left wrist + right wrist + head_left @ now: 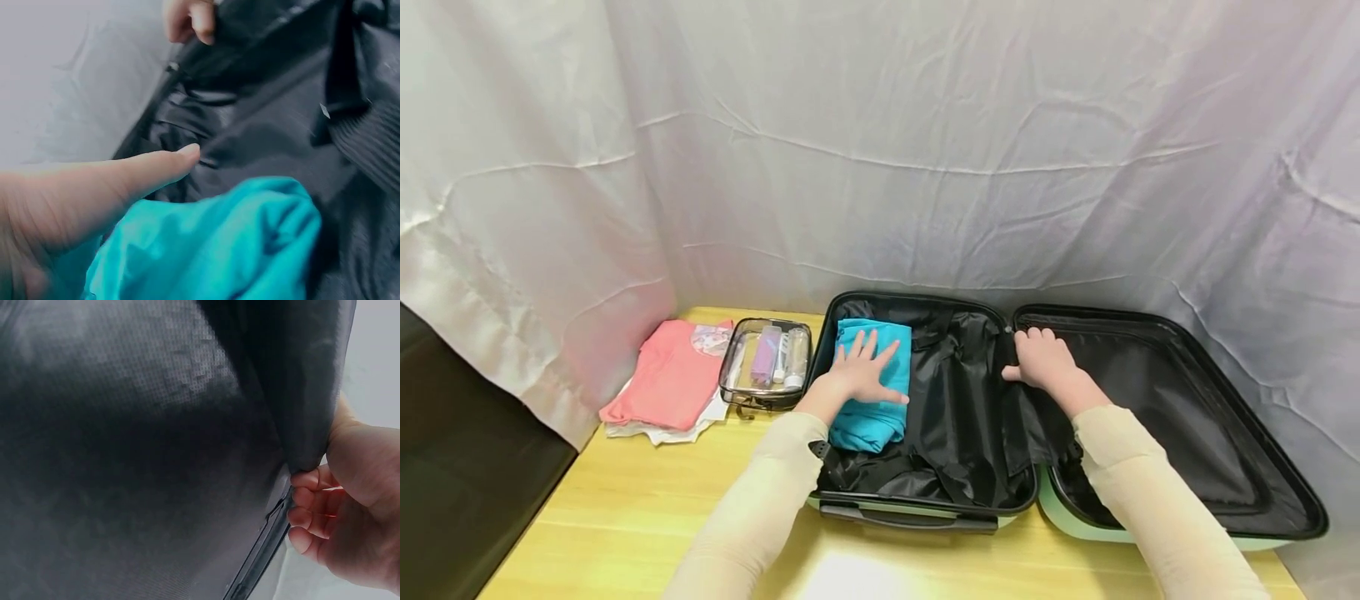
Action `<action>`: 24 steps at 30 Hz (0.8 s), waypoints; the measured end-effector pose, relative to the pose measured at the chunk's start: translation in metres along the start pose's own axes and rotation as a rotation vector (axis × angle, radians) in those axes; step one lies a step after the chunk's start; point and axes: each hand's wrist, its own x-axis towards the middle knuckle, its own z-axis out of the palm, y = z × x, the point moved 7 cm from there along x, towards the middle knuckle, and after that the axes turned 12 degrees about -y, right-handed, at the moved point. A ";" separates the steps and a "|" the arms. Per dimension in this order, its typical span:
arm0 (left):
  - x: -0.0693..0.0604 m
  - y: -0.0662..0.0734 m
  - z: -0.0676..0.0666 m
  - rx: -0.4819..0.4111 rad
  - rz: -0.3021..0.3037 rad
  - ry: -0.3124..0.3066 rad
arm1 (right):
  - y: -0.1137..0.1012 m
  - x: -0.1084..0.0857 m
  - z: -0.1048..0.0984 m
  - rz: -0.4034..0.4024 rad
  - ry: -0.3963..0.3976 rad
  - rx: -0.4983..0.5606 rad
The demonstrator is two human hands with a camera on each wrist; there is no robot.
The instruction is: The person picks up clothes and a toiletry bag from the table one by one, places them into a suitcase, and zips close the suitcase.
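Note:
A folded turquoise cloth (874, 421) lies along the left side of the open suitcase's left half (955, 392). My left hand (856, 377) rests on it with fingers spread; in the left wrist view its thumb (134, 178) stretches above the bunched turquoise cloth (219, 237). Near the hinge between the two halves, my right hand (1045, 360) holds the edge of a black fabric flap (1028, 421). In the right wrist view the fingers of my right hand (356, 506) curl at the edge of the black fabric (306, 381), beside a zip.
The suitcase's right half (1157, 417) lies open with a black lining. Left of the suitcase stands a clear case (766, 363) with small toiletries. Beyond it a pink garment (672, 375) lies on white cloth. A pale curtain (880, 150) hangs behind the wooden table (625, 508).

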 end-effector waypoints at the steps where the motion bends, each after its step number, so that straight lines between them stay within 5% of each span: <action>1: -0.001 0.000 -0.004 0.003 0.008 0.028 | 0.001 0.000 0.000 0.002 -0.001 -0.001; 10: -0.028 -0.008 -0.042 -0.165 0.085 0.207 | 0.001 0.001 0.004 0.005 -0.013 -0.004; 24: -0.086 -0.034 -0.079 -0.212 0.087 0.387 | 0.001 -0.001 0.001 -0.002 -0.017 0.021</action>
